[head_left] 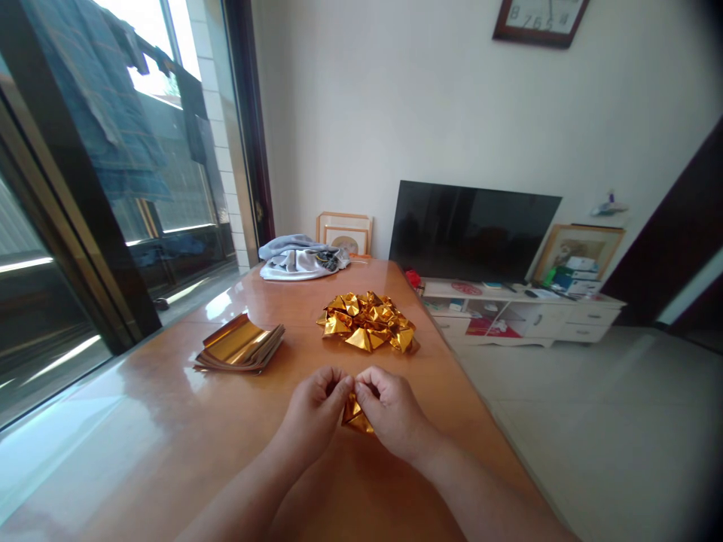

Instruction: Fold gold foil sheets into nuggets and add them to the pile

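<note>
Between my two hands is a piece of gold foil paper (357,418), partly folded, with its lower part showing below the fingers. My left hand (317,406) pinches its upper edge from the left, thumb against fingers. From the other side my right hand (391,406) grips it the same way, and the fingertips of both hands meet at the top. Just beyond the hands lies a pile of folded gold foil pieces (367,322). To the left rests a stack of gold foil sheets (240,345), its top sheet curling up.
All this is on a glossy wooden table (271,482), whose right edge runs close by my right arm. Bundled grey cloth (302,257) lies at the far end, before framed pictures (344,235). A television (471,229) stands on a white cabinet (542,320) beyond. Glass doors flank the left.
</note>
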Available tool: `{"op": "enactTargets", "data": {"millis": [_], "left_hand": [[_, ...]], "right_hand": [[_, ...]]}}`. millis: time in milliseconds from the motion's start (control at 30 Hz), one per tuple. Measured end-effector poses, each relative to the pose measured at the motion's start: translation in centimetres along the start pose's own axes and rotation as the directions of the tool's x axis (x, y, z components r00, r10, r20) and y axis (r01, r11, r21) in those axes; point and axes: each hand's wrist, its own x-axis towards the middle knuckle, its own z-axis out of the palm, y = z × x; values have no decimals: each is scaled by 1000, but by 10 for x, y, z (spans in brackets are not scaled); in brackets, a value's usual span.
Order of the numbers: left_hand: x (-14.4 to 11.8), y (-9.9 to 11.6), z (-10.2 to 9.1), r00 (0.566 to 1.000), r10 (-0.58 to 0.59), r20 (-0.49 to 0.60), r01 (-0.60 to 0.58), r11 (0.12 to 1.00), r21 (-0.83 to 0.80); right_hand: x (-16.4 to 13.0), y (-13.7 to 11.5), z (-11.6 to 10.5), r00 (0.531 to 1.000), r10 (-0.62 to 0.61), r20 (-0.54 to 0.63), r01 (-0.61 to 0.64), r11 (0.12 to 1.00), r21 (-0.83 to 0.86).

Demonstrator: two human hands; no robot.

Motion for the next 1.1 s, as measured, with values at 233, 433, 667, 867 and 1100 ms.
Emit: {"op": "enactTargets", "data": {"millis": [233,433,667,867,1100], "left_hand": [[2,1,-1,999,22,-24,-22,1000,3],[3,2,-4,999,-32,21,33,995,-90],[0,8,-3,998,-67,-6,65,982,-175],[1,2,-4,994,-88,69,97,986,-136],[1,6,-7,995,-59,83,75,978,-196]], "right_hand": [[-1,0,1,998,65,26,-65,997,31],[0,-1,-1,994,83,76,-87,995,44],[2,1,-3,987,126,96,-134,987,91],[1,3,-2,987,110,116,-119,990,78],[0,-5,-6,986,61,155,-78,992,103]]}}
